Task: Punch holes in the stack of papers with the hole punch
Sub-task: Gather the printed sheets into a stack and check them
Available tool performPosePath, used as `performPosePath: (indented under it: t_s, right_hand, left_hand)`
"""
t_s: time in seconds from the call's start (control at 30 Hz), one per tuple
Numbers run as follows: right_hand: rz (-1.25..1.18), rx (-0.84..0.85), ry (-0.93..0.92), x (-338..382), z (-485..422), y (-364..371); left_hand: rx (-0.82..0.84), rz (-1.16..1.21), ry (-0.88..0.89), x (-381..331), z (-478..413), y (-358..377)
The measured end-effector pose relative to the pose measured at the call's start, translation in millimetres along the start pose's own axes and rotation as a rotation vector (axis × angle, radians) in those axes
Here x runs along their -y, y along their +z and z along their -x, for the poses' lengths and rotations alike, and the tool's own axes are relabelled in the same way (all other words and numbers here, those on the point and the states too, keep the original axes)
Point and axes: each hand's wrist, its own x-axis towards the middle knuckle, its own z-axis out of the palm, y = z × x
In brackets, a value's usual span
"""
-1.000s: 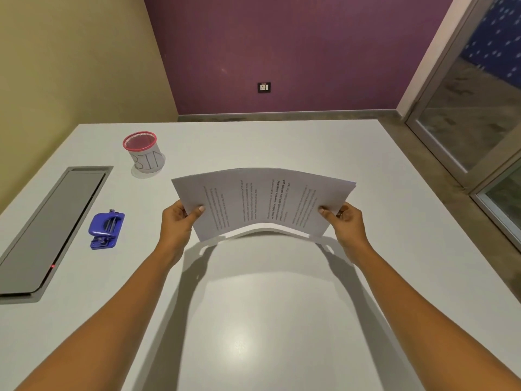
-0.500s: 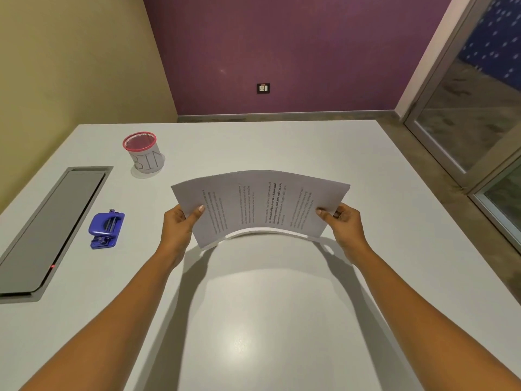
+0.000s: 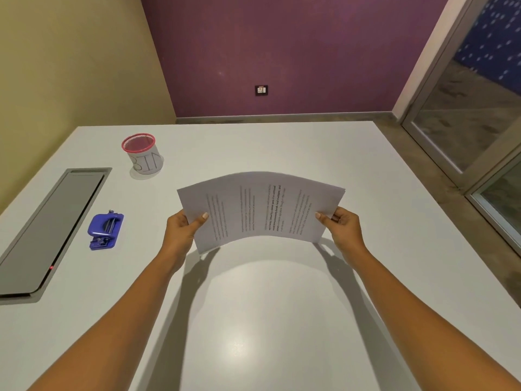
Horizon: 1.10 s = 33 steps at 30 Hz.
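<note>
Bowed paper stack [image 3: 260, 207], seemingly thin

Both arms are bare and extended forward. The left forearm [image 3: 127, 320] enters from 7 o'clock and the right forearm [image 3: 400, 306] from 5 o'clock, both angled toward 12. The left hand [image 3: 180, 230] grips the 9 o'clock end of a bowed white stack of printed papers [image 3: 262, 210], with its thumb laid flat on the upper face and its fingers curled beneath. The right hand [image 3: 342, 230] grips the 3 o'clock end the same way, thumb on top and curled knuckles showing at the edge. The wrists are straight, level with each other and well apart.
</note>
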Motion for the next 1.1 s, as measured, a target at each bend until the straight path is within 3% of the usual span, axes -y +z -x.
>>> performPosePath:
  t_s: [0.53, 0.7, 0.8, 0.93, 1.1]
  right_hand:
    - [0.100, -0.056, 0.017, -9.4, -1.2, -5.3]
    - [0.219, -0.206, -0.033, -23.1, -1.6, -6.1]
    - [0.195, -0.250, 0.055, -32.7, 0.5, -2.8]
    - [0.280, -0.019, 0.268, -39.4, 1.2, 6.9]
    - [0.140, 0.236, 0.476, -29.7, 9.2, 31.3]
  left_hand:
    - [0.002, 0.012, 0.027, -1.8, 3.5, 2.3]
    - [-0.003, 0.008, 0.032, -3.8, 1.6, 3.1]
    - [-0.021, 0.030, 0.035, -3.2, 1.9, 5.5]
    - [-0.068, 0.080, 0.044, -3.5, 2.2, 11.4]
    - [-0.106, 0.186, 0.017, -5.6, 5.1, 24.4]
